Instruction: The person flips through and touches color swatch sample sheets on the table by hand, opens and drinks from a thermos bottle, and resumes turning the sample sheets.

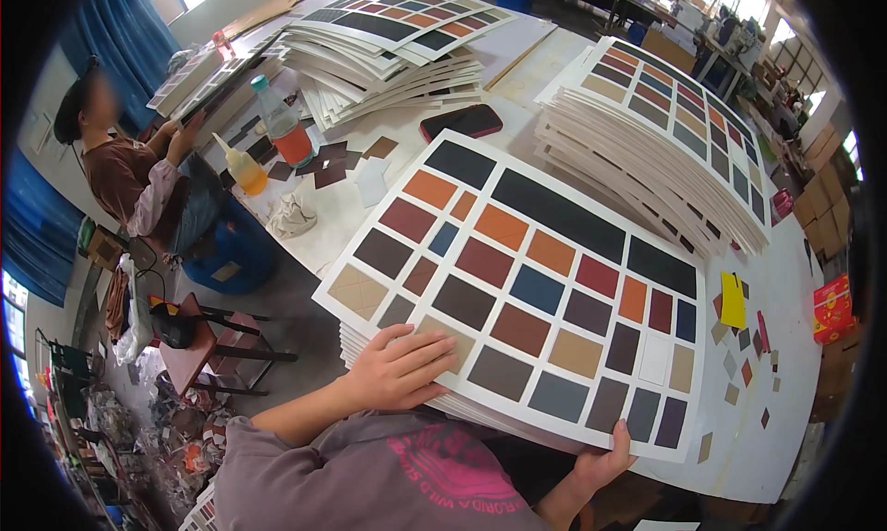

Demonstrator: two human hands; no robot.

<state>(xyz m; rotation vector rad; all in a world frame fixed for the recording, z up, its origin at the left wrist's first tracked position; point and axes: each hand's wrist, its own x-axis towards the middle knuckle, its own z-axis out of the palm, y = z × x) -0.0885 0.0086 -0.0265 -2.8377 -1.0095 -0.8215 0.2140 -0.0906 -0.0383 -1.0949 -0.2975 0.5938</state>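
Left hand [404,369] lay flat, gripping nothing, on the swatch board [536,289] at the near edge of the worktop [753,457]; right hand [602,462] clasped the board's border. It seemed stiff, light, best held by edges.

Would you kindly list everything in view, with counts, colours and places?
table: one, white, centre
board stacks: at least three, multicoloured, front, right, rear
phone: one, dark, between stacks
capped bottle: one, clear, orange, left
squeeze bottle: one, yellowish, left
loose swatches: many, mixed, table sides
paper: one, yellow, right
patterned box: one, red, far right
co-worker: one, brown top, left
drum: one, blue, near co-worker
chair: one, reddish, left
left hand: one, bare, on front stack
right hand: one, bare, at front edge
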